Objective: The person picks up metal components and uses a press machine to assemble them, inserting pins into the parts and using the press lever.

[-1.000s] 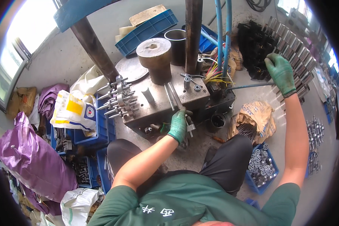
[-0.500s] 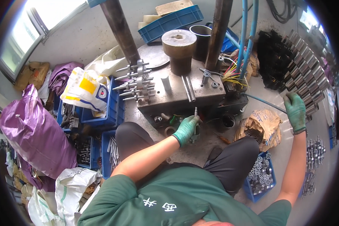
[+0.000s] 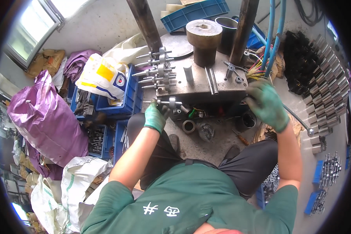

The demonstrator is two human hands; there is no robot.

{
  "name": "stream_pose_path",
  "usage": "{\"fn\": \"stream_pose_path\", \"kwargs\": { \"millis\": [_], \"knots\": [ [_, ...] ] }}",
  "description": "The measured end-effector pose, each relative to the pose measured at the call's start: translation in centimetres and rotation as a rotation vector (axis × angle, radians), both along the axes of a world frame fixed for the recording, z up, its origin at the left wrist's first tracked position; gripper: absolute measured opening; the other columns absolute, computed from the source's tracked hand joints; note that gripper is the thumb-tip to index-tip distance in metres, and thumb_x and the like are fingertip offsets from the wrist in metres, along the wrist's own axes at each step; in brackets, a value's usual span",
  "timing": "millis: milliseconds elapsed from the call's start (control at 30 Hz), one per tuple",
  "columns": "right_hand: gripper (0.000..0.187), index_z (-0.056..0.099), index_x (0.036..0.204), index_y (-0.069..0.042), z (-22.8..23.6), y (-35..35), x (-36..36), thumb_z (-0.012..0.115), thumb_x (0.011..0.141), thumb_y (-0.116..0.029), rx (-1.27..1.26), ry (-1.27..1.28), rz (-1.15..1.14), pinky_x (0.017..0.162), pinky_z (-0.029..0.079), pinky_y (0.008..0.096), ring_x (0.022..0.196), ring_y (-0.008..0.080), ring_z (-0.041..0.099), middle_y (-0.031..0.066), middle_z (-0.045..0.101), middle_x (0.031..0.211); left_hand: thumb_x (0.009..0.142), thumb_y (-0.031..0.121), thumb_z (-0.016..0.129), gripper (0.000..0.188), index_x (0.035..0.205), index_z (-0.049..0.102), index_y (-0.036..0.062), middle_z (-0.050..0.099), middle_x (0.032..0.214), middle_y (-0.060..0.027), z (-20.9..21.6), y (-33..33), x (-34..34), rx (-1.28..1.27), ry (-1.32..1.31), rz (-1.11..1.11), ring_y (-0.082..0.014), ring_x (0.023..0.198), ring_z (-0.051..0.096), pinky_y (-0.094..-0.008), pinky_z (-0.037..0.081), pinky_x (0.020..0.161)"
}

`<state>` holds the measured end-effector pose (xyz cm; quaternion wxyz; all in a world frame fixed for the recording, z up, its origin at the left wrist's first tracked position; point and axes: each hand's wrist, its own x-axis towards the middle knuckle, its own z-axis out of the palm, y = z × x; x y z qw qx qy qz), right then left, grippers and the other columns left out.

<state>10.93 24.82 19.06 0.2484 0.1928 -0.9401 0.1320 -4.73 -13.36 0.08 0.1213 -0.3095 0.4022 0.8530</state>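
Note:
My left hand [image 3: 155, 118], in a green glove, is closed around a metal shaft with a thick collar [image 3: 172, 103]. It holds the piece level just below the front left edge of the steel press bed [image 3: 179, 85]. Similar collared shafts [image 3: 160, 70] stand in a row on the bed's left side, beside a short upright pin [image 3: 188, 73]. My right hand [image 3: 270, 104], also gloved, is smeared by motion near the bed's right end, and its fingers cannot be made out. Two round bars [image 3: 211, 81] lie side by side on the bed, left of some small bearing parts [image 3: 238, 79].
A lever with a ball end [image 3: 310, 132] sticks out to the right of the bed. Steel cylinders [image 3: 323, 93] are stacked at far right. Blue bins [image 3: 135, 91] and a purple sack [image 3: 46, 121] crowd the left. Two dark columns [image 3: 144, 25] rise behind the bed.
My left hand has moved left with the shaft, which has turned from upright to level. My right hand has come from the lever's end at far right towards the bed. The view has shifted slightly.

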Motion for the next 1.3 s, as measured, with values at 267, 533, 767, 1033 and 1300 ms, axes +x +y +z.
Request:
{"fn": "stream_pose_path", "kwargs": {
  "millis": [267, 533, 767, 1033, 1300],
  "knots": [
    [0.027, 0.071, 0.118, -0.001, -11.5, 1.4, -5.2, 0.071, 0.091, -0.002, -0.472, -0.227, 0.023, 0.091, 0.056, 0.0384, 0.101, 0.0332, 0.071, 0.0168, 0.072, 0.108, 0.109, 0.048, 0.056, 0.045, 0.135, 0.055, 0.0114, 0.058, 0.128, -0.0065, -1.8, -0.6, -3.5, 0.108, 0.018, 0.079, -0.0252, 0.115, 0.061, -0.0486, 0.055, 0.099],
    [0.030, 0.073, 0.117, -0.006, -12.5, 3.2, -10.6, 0.073, 0.087, -0.004, -0.293, 0.173, -0.244, 0.099, 0.055, 0.0419, 0.110, 0.0342, 0.069, 0.0136, 0.074, 0.118, 0.106, 0.036, 0.060, 0.024, 0.109, 0.061, 0.0121, 0.065, 0.096, -0.0039, 2.6, 7.6, 4.1, -0.050, -0.102, -0.617, -0.0187, 0.081, 0.063, -0.0337, 0.055, 0.072],
    [0.036, 0.077, 0.118, -0.008, -14.8, 3.7, -15.9, 0.076, 0.082, -0.010, -0.213, 0.137, -0.382, 0.104, 0.052, 0.0465, 0.116, 0.0373, 0.066, 0.0141, 0.072, 0.127, 0.105, 0.053, 0.063, 0.050, 0.129, 0.060, 0.0085, 0.067, 0.124, -0.0140, -0.7, 15.5, -0.6, 0.005, -0.065, -0.930, -0.0295, 0.108, 0.066, -0.0434, 0.056, 0.093],
    [0.031, 0.078, 0.112, -0.007, -15.6, 3.2, -17.1, 0.080, 0.081, -0.014, -0.172, 0.090, -0.365, 0.107, 0.050, 0.0435, 0.118, 0.0330, 0.065, 0.0093, 0.073, 0.127, 0.105, 0.052, 0.063, 0.050, 0.123, 0.063, 0.0059, 0.070, 0.111, -0.0102, -3.2, 17.8, 0.1, -0.006, 0.114, -0.773, -0.0289, 0.095, 0.069, -0.0449, 0.060, 0.083],
    [0.024, 0.075, 0.110, -0.003, -14.2, 3.0, -16.3, 0.077, 0.086, -0.002, -0.391, 0.214, -0.280, 0.100, 0.054, 0.0402, 0.109, 0.0305, 0.069, 0.0122, 0.074, 0.115, 0.106, 0.042, 0.058, 0.045, 0.133, 0.060, 0.0066, 0.070, 0.110, -0.0104, -1.2, 15.9, 2.3, 0.035, 0.023, -0.793, -0.0278, 0.091, 0.069, -0.0462, 0.059, 0.086]
  ]
}}
